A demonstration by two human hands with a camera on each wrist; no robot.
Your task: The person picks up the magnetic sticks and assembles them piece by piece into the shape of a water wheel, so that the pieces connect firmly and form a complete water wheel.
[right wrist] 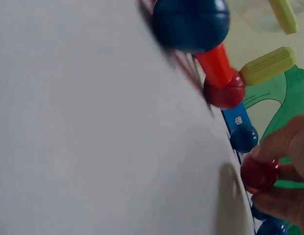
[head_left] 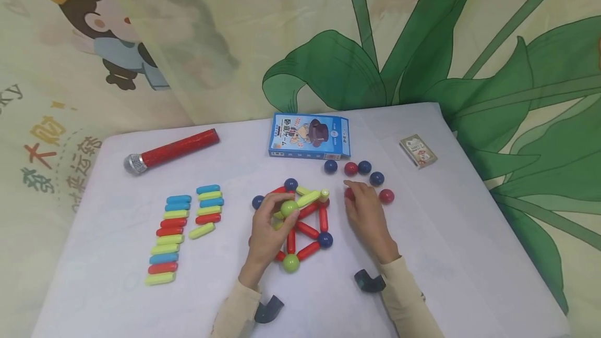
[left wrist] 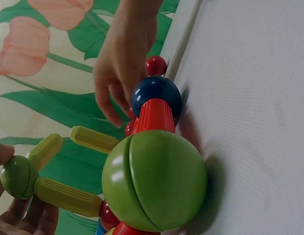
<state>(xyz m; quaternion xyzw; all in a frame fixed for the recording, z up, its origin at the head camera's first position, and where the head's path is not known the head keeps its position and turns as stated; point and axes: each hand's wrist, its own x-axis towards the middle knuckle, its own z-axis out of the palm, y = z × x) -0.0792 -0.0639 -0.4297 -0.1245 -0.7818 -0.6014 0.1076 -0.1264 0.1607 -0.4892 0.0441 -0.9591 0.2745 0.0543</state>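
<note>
My left hand [head_left: 265, 231] pinches a light green ball [head_left: 289, 208] above a frame of magnetic rods and balls. Yellow-green rods [left wrist: 68, 197] join that raised ball and slope down to the frame, as the left wrist view shows. Red rods [head_left: 308, 250] form the frame's base, with a blue ball [head_left: 325, 240] at its right corner and a larger-looking green ball [head_left: 291, 263] at the front. Right of the frame, my right hand [head_left: 368, 218] grips a red ball [right wrist: 260, 172] between thumb and fingers, low over the table. The left hand hides part of the frame.
Several loose blue and red balls [head_left: 377, 178] lie beyond my right hand. A blue card box [head_left: 310, 136] stands behind the frame. Two columns of loose rods [head_left: 170, 240] and a red microphone [head_left: 180, 149] lie left; a small card pack [head_left: 418, 151] lies far right.
</note>
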